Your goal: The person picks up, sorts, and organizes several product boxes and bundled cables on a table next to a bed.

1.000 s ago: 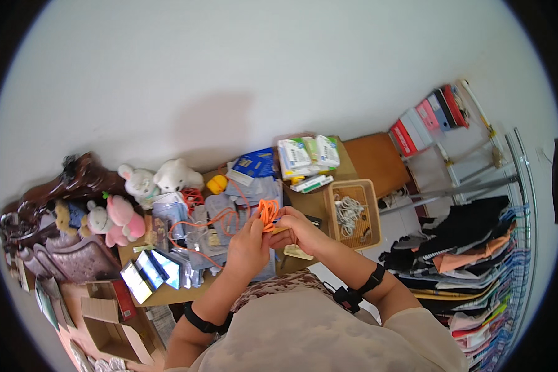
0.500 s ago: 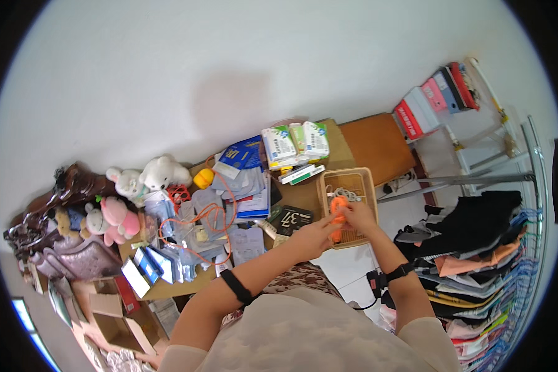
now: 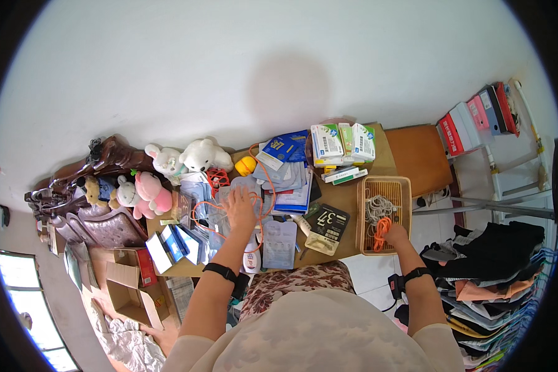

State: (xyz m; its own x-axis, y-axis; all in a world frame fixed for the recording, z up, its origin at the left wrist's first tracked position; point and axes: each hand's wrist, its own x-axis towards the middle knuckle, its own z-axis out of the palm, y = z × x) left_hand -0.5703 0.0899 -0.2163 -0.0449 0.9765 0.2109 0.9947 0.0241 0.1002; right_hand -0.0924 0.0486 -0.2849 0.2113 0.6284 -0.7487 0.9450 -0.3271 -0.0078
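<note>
A bundled orange cord (image 3: 381,232) lies inside a tan wicker basket (image 3: 405,198), beside a tangle of white cable (image 3: 381,208). At the basket's right edge my right hand (image 3: 397,235) touches the orange bundle; its fingers are mostly hidden, so I cannot tell its grip. Over on the left, my left hand (image 3: 240,208) reaches above the table with fingers spread and nothing held. Beneath and around it run loops of another orange cable (image 3: 261,232), across grey and clear plastic packets (image 3: 280,243).
White-and-green packages (image 3: 327,142) stack at the back, near a blue packet (image 3: 284,147). A black package (image 3: 328,224) sits left of the basket. Plush toys (image 3: 206,155) line the back left. A white bottle (image 3: 252,257) stands at the front edge. Hanging clothes (image 3: 496,254) crowd the right.
My left hand has left the orange bundle and swung left over the packets. The bundle has come down into the basket with my right hand beside it. The view has shifted left.
</note>
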